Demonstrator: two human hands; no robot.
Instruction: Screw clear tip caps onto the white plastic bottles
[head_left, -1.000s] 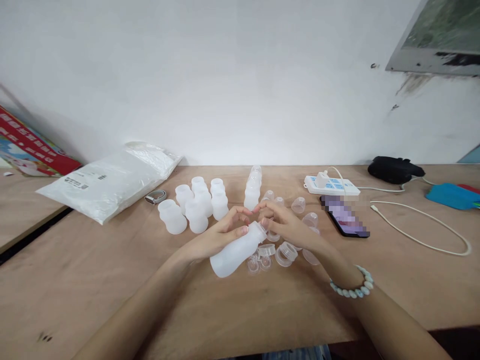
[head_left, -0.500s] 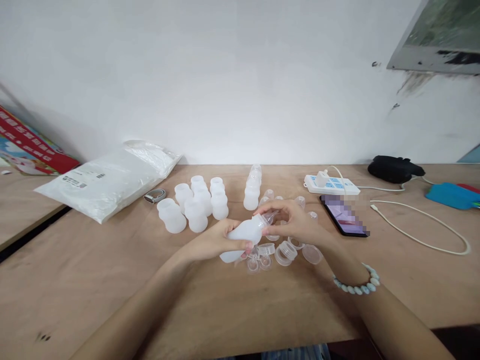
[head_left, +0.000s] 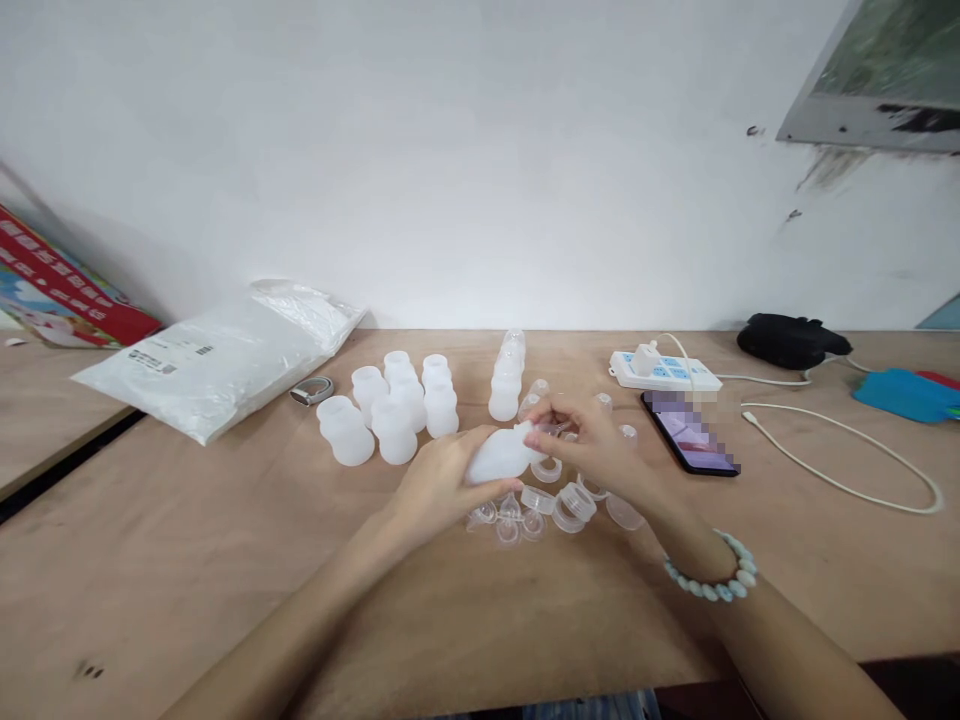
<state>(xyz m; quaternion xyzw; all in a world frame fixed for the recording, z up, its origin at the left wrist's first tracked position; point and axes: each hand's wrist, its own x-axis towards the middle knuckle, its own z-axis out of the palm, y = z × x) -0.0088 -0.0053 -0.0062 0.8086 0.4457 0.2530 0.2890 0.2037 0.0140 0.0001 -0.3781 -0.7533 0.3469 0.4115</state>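
Observation:
My left hand (head_left: 433, 484) grips a white translucent plastic bottle (head_left: 498, 456), held on its side with its neck pointing right. My right hand (head_left: 592, 446), with a bead bracelet (head_left: 718, 584) on the wrist, pinches a small clear part at the bottle's neck; what that part is I cannot make out. Below the hands lie several clear rings and small caps (head_left: 537, 508) on the wooden table (head_left: 225, 540). Several more white bottles (head_left: 390, 410) stand upright behind the hands.
A white plastic bag (head_left: 217, 360) and a small metal item (head_left: 310, 391) lie at the left. A phone (head_left: 690, 444), a power strip (head_left: 660, 372), a white cable (head_left: 847, 450), a black object (head_left: 792, 338) and a blue item (head_left: 906, 392) are at the right.
The bottle has tipped from slanting downward to lying nearly level and higher up. My right hand has come onto its neck with a small clear part.

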